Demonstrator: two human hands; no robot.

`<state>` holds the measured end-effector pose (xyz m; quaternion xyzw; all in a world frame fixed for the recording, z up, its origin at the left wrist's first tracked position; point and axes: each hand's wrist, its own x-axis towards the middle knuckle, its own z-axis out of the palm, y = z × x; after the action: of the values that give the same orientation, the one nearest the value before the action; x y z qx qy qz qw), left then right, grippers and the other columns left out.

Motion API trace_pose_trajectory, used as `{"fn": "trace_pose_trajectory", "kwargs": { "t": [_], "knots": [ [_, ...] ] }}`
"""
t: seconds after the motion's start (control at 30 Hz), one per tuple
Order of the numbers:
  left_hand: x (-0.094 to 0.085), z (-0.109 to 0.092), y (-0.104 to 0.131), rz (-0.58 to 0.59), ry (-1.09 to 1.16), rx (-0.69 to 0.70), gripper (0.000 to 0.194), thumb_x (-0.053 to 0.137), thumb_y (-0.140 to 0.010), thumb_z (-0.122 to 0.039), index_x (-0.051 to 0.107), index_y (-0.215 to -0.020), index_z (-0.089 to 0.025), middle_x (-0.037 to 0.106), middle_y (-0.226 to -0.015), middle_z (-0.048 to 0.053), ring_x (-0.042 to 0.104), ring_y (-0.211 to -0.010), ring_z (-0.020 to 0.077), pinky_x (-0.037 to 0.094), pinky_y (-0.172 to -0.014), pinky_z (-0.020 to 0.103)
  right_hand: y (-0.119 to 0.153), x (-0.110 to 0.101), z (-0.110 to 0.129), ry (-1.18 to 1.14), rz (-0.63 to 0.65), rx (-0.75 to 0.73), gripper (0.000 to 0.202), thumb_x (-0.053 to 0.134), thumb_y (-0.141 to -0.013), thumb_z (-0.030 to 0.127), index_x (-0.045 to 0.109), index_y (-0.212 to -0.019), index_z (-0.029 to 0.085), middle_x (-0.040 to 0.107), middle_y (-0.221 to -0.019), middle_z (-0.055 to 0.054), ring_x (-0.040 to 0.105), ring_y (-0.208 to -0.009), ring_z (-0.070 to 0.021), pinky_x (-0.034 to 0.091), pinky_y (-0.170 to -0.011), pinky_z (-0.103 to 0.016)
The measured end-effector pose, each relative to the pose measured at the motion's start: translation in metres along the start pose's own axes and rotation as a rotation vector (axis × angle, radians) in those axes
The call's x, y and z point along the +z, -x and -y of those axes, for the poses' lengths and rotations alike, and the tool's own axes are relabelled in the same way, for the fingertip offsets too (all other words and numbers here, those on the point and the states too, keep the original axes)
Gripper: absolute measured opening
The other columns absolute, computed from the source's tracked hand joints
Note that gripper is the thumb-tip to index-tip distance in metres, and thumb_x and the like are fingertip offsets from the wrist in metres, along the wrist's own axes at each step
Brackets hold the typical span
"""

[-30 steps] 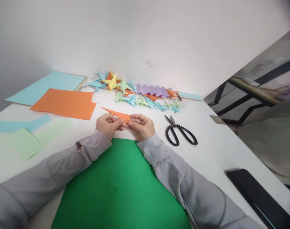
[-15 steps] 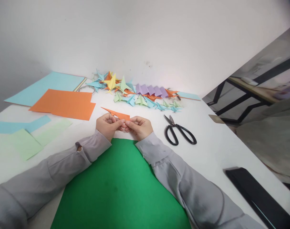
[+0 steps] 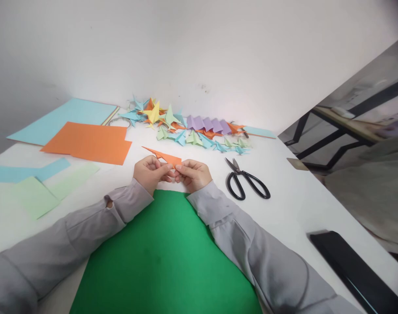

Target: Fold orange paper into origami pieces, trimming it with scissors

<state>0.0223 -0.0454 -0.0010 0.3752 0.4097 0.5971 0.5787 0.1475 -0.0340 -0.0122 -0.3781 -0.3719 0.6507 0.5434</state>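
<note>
Barely anything is shifting since the earlier frames: both hands are staying together at the far edge of the green sheet (image 3: 166,257), and the orange folded piece (image 3: 164,157) is sitting a touch further right and slightly lower between them than it did a moment ago, its long point still aimed left and away. The left hand (image 3: 149,172) is curling closed around the near end of the piece, thumb and fingers pinching it, while the right hand (image 3: 193,173) is pinching the same end from the other side, fingertips nearly meeting those of the left. The piece is being held just above the white table (image 3: 293,205), not lying on it. Judging by its slim, pointed shape, the folding is looking well advanced but not finished, since it is not yet matching the spread-winged figures in the pile of folded paper shapes (image 3: 186,126) by the wall. The black scissors (image 3: 246,183) are lying untouched just right of the right hand, and the orange paper (image 3: 87,141), with light blue and pale green offcuts, is resting to the left.
</note>
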Motion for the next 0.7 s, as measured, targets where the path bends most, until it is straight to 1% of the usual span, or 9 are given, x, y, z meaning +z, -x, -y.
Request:
{"fn": "trace_pose_trajectory", "kwargs": {
  "t": [0.1,0.17,0.27,0.37,0.57,0.7],
  "knots": [
    [0.0008,-0.0016,0.0012,-0.001,0.016,-0.028,0.038,0.077,-0.05,-0.021,0.039,-0.052,-0.016,0.061,-0.047,0.001,0.062,-0.044,0.0144,0.048,-0.038,0.02,0.0005,0.0011,0.0015,-0.009,-0.008,0.002,0.029,0.083,-0.039,0.029,0.058,-0.047,0.016,0.063,-0.043,0.0,0.053,-0.034,-0.0098,0.043,-0.036,-0.02],
    [0.0011,-0.0015,0.0014,-0.003,0.014,-0.021,0.039,0.078,-0.048,-0.02,0.039,-0.051,-0.015,0.062,-0.048,0.001,0.061,-0.044,0.0139,0.049,-0.039,0.021,0.0007,0.0013,0.0015,-0.005,0.002,0.004,0.029,0.083,-0.039,0.029,0.059,-0.048,0.016,0.063,-0.044,-0.001,0.053,-0.034,-0.0097,0.043,-0.036,-0.02],
    [0.0011,-0.0002,0.0007,-0.009,0.01,0.0,0.039,0.079,-0.045,-0.02,0.04,-0.05,-0.015,0.06,-0.048,-0.001,0.06,-0.043,0.0122,0.048,-0.039,0.02,0.0012,0.0007,0.0004,0.002,0.022,-0.002,0.027,0.082,-0.041,0.028,0.059,-0.048,0.016,0.064,-0.045,-0.001,0.054,-0.035,-0.0098,0.043,-0.037,-0.019],
    [0.0006,0.0008,-0.0003,-0.004,0.022,-0.013,0.04,0.08,-0.044,-0.02,0.041,-0.05,-0.015,0.059,-0.047,-0.002,0.06,-0.042,0.0118,0.048,-0.039,0.02,0.0015,-0.0003,-0.0005,0.005,0.03,0.006,0.027,0.082,-0.041,0.028,0.059,-0.048,0.015,0.064,-0.045,-0.001,0.055,-0.035,-0.0097,0.044,-0.037,-0.018],
    [0.0001,0.0003,-0.0011,0.002,0.047,-0.047,0.04,0.08,-0.042,-0.018,0.043,-0.054,-0.014,0.056,-0.045,-0.005,0.059,-0.041,0.0105,0.05,-0.04,0.019,0.001,-0.0006,0.0003,-0.017,0.035,0.045,0.03,0.084,-0.037,0.028,0.06,-0.048,0.013,0.066,-0.047,-0.005,0.057,-0.036,-0.0114,0.047,-0.038,-0.019],
    [-0.0002,-0.0001,-0.0007,0.008,0.058,-0.052,0.039,0.08,-0.043,-0.018,0.043,-0.056,-0.013,0.058,-0.048,-0.004,0.059,-0.042,0.0105,0.05,-0.041,0.019,0.0003,-0.0001,0.0007,-0.037,0.039,0.055,0.031,0.085,-0.036,0.028,0.06,-0.048,0.013,0.065,-0.046,-0.005,0.057,-0.035,-0.0117,0.047,-0.037,-0.019]
  ]
}}
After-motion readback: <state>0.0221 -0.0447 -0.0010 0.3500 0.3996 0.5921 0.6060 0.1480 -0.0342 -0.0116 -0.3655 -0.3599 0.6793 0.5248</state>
